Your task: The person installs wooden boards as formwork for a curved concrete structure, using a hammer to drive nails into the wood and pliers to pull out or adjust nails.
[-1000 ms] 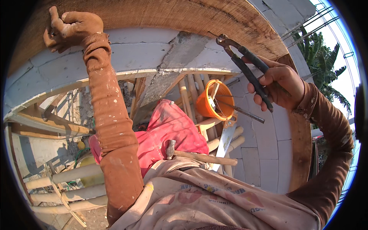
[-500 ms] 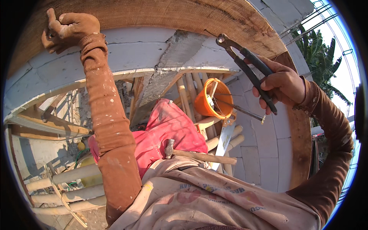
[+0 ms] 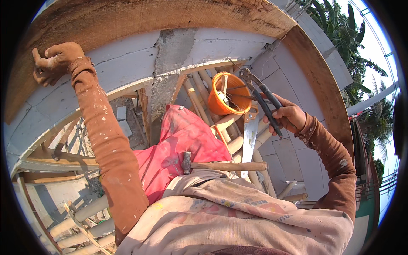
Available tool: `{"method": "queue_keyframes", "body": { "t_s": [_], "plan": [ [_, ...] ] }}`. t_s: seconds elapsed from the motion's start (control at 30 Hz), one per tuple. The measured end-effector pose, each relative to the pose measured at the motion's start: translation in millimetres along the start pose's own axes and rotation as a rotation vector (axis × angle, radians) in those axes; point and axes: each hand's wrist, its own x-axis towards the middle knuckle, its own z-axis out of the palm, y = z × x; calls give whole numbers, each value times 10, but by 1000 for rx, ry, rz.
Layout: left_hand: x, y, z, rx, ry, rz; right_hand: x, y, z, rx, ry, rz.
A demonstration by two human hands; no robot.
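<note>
My right hand [image 3: 291,115] is wrapped round the black handles of a pair of pincers [image 3: 266,111]. Their metal jaws point up and left, beside the orange bucket [image 3: 216,102], and a thin dark piece like a nail or wire sticks out at the jaws. At the upper left, my left hand [image 3: 57,63] is closed against the long wooden plank [image 3: 140,17], its fingers curled; what they may hold is hidden. A hammer [image 3: 225,166] with a wooden handle lies across my waist, its head over the red cloth [image 3: 187,140] on my legs.
A handsaw [image 3: 250,138] hangs blade down below the bucket. Bamboo poles [image 3: 195,100] lie beneath me. Pale block walls [image 3: 131,59] topped by planks run ahead and to the right [image 3: 323,80]. Bars and wires stand at the far right, near palm leaves.
The pincers and my right hand have come down and left toward the bucket. My left hand keeps its closed pose at the plank. The whole view has shifted to the right.
</note>
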Motion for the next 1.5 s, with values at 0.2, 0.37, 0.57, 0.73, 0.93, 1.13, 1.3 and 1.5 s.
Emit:
{"method": "queue_keyframes", "body": {
  "t_s": [0.2,0.37,0.57,0.73,0.93,1.13,1.3,1.5],
  "plan": [
    [-64,71,-42,30,-11,-10,1010,992,-884,-56,366,181],
    [-54,28,-24,67,15,-25,1439,1060,-604,-1193,647,-135],
    [-29,-19,-43,116,0,18,1266,1139,401,-1172,-415,-391],
    [-92,159,-98,126,-63,-17,828,1927,312,-1381,-538,120],
    [-108,121,-119,133,-98,-38,849,2018,231,-829,-434,43],
    [-104,-6,-128,124,-110,0,1673,1232,608,-199,-237,-492],
    [-18,-19,-142,121,-152,28,2479,176,1369,265,-179,-946],
    [-122,-52,-78,108,-167,72,2881,-369,2298,428,-57,-1115]
  ]
}}
